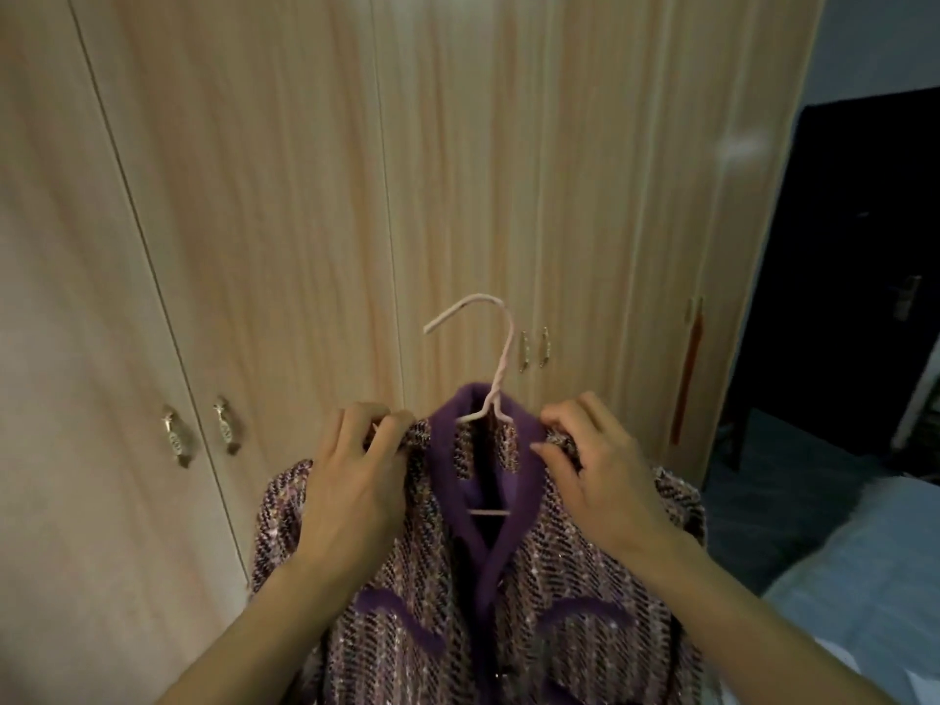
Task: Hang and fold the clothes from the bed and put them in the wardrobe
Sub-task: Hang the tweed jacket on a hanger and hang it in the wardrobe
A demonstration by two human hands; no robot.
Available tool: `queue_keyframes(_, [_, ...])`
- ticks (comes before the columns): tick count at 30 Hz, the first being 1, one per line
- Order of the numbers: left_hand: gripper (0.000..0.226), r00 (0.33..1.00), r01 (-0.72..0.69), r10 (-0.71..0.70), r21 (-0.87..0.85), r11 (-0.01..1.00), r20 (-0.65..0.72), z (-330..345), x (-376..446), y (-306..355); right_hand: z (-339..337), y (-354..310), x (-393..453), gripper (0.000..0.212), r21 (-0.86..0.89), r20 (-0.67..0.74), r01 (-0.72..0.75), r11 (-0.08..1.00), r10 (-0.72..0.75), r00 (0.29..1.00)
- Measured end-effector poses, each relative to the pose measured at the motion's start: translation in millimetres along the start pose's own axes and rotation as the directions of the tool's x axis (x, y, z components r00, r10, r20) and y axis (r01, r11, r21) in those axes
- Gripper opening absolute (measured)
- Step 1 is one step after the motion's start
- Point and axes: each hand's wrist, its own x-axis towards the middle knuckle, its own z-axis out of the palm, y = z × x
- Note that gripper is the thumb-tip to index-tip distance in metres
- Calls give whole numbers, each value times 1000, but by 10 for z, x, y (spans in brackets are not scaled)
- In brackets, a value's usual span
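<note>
Your left hand (351,480) and right hand (595,475) each pinch a shoulder of the jacket (458,577), already on the hanger (488,368), held up at 6 o'clock. Wardrobe (305,195) doors at 12 are closed, so you've yet to open them & hang it. Bed (864,577) at 4; can't tell what's left there.

Purple tweed jacket (534,577) on pink hanger (496,379)

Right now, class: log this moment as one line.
hands: left and right grip jacket shoulders | jacket: on hanger | wardrobe: doors closed
</note>
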Motion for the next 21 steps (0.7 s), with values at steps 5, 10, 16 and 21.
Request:
queue_keyframes(5, [22,999,33,-32,78,996,-20,-338,-101,-901,753,-535,365,16,37,55,66,997,-68,996])
queue_keyframes(10, [24,999,45,-47,113,993,22,-595,-248,-1619,1444,-919,522,21,74,93,65,995,-72,993])
queue_keyframes(16, [33,991,79,-94,146,986,97,-811,-462,-2287,2138,-1208,619,17,198,178,56,979,-93,980])
queue_keyframes(21, [23,986,133,-151,210,969,71,-864,-575,-2750,2693,-1347,793,25,280,208,78,957,-140,968])
